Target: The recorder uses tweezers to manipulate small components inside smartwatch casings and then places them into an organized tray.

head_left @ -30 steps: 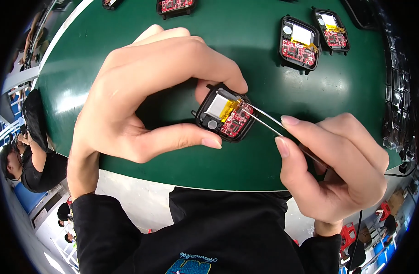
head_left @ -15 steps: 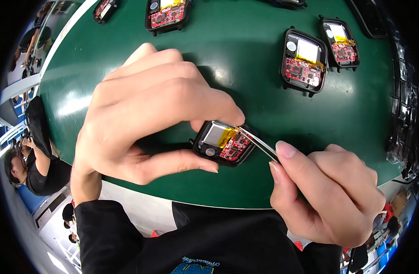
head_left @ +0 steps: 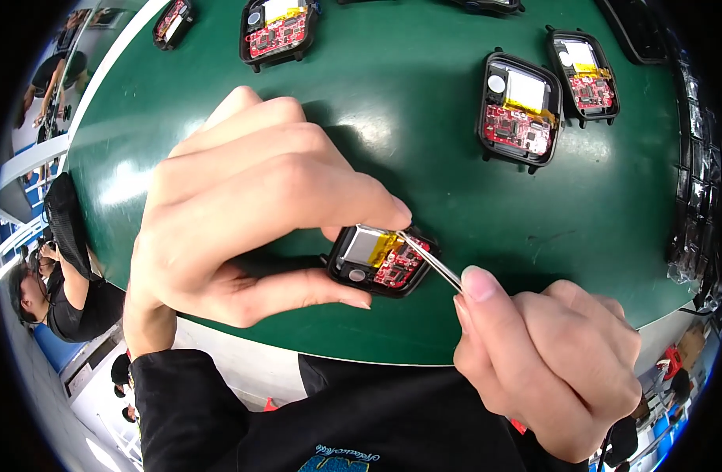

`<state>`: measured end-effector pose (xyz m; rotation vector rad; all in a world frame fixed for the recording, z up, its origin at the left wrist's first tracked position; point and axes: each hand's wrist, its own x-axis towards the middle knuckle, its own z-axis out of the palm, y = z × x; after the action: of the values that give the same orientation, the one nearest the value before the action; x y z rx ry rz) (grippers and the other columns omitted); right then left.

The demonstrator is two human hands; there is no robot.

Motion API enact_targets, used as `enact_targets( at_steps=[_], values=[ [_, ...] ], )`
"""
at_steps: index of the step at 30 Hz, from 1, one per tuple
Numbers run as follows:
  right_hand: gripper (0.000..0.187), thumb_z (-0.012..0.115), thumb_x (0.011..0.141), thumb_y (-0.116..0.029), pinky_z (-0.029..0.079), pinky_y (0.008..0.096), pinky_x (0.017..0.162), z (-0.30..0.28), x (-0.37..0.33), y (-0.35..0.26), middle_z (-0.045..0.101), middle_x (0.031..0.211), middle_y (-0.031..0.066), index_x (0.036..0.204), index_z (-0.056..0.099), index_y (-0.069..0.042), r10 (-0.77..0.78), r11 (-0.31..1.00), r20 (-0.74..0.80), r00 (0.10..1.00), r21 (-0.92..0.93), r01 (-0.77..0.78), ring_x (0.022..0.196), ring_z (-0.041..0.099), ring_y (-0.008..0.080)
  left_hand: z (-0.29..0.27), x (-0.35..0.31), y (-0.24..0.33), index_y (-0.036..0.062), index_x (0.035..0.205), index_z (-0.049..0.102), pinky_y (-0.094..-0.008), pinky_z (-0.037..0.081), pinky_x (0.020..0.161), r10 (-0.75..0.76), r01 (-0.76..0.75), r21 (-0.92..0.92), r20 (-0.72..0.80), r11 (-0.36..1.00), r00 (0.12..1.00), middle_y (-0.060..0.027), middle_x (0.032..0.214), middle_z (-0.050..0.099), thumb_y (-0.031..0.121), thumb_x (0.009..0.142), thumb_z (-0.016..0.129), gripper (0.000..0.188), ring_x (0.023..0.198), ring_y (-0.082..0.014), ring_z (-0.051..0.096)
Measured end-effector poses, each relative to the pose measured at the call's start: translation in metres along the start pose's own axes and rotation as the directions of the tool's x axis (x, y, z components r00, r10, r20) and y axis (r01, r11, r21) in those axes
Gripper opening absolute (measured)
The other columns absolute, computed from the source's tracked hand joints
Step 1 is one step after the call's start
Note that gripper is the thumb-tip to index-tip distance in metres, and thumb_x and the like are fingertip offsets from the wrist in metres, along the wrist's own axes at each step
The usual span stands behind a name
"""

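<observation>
My left hand (head_left: 251, 212) grips a smartwatch case (head_left: 383, 262) between thumb and index finger, close over the green table. Inside the black case are a silver battery, yellow tape, a red circuit board and a small round disc. Pinched in my right hand (head_left: 550, 354) is a pair of metal tweezers (head_left: 433, 259). Its tips touch or hover just over the case's upper edge, near the yellow tape and my left index fingertip. Whether the tips hold anything is too small to tell.
Two similar open watch cases (head_left: 520, 112) lie at the far right, and others (head_left: 276, 35) at the far left. Stacked clear-wrapped black parts (head_left: 695, 181) line the table's right edge. At the left, another person (head_left: 70, 291) sits beside the green table (head_left: 455, 326).
The tweezers' arms have come closer together, and their tips have moved slightly left. Both hands and the held watch case sit a little lower in view.
</observation>
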<state>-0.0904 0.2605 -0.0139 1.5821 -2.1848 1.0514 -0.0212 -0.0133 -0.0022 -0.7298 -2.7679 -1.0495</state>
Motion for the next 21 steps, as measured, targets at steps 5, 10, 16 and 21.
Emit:
enact_targets(
  at_steps=[5, 10, 16, 21],
  values=[
    [0.023, 0.087, 0.078, 0.002, 0.038, 0.0251, 0.039, 0.0006, 0.0018, 0.0029, 0.062, 0.069, 0.0028, 0.101, 0.084, 0.004, 0.015, 0.999, -0.025, 1.000, 0.048, -0.014, 0.047, 0.052, 0.0130, 0.0006, 0.0005, -0.0018, 0.0037, 0.103, 0.078, -0.0348, 0.036, 0.066, 0.012, -0.012, -0.012, -0.013, 1.000, 1.000, -0.0062, 0.087, 0.080, 0.046, 0.069, 0.101, 0.059, 0.068, -0.0179, 0.064],
    [0.023, 0.087, 0.077, 0.003, 0.036, 0.0245, 0.038, 0.0011, 0.0021, 0.0021, 0.061, 0.068, 0.0024, 0.100, 0.084, 0.004, 0.027, 0.997, -0.029, 0.999, 0.079, -0.024, 0.046, 0.051, 0.0120, -0.0014, -0.0015, 0.0021, 0.0038, 0.104, 0.079, -0.0345, 0.034, 0.065, -0.002, 0.002, -0.019, -0.021, 1.000, 1.000, -0.0062, 0.083, 0.076, 0.046, 0.069, 0.102, 0.059, 0.067, -0.0177, 0.063],
    [0.023, 0.086, 0.077, 0.005, 0.036, 0.0244, 0.038, 0.0014, 0.0046, 0.0020, 0.060, 0.068, 0.0025, 0.100, 0.083, 0.005, 0.047, 0.993, -0.015, 0.999, 0.108, -0.045, 0.045, 0.051, 0.0116, -0.0006, -0.0009, 0.0001, 0.0036, 0.104, 0.080, -0.0352, 0.034, 0.065, -0.002, 0.002, -0.023, -0.024, 1.000, 1.000, -0.0063, 0.083, 0.075, 0.046, 0.068, 0.101, 0.059, 0.067, -0.0182, 0.063],
    [0.022, 0.086, 0.077, 0.007, 0.036, 0.0244, 0.038, 0.0036, 0.0050, 0.0035, 0.060, 0.068, 0.0031, 0.099, 0.082, 0.007, 0.033, 0.993, -0.033, 0.999, 0.110, -0.029, 0.045, 0.052, 0.0117, -0.0012, -0.0009, 0.0006, 0.0032, 0.104, 0.080, -0.0353, 0.034, 0.065, -0.001, 0.000, -0.019, -0.019, 1.000, 1.000, -0.0063, 0.083, 0.075, 0.046, 0.069, 0.100, 0.059, 0.066, -0.0182, 0.063]
  ],
)
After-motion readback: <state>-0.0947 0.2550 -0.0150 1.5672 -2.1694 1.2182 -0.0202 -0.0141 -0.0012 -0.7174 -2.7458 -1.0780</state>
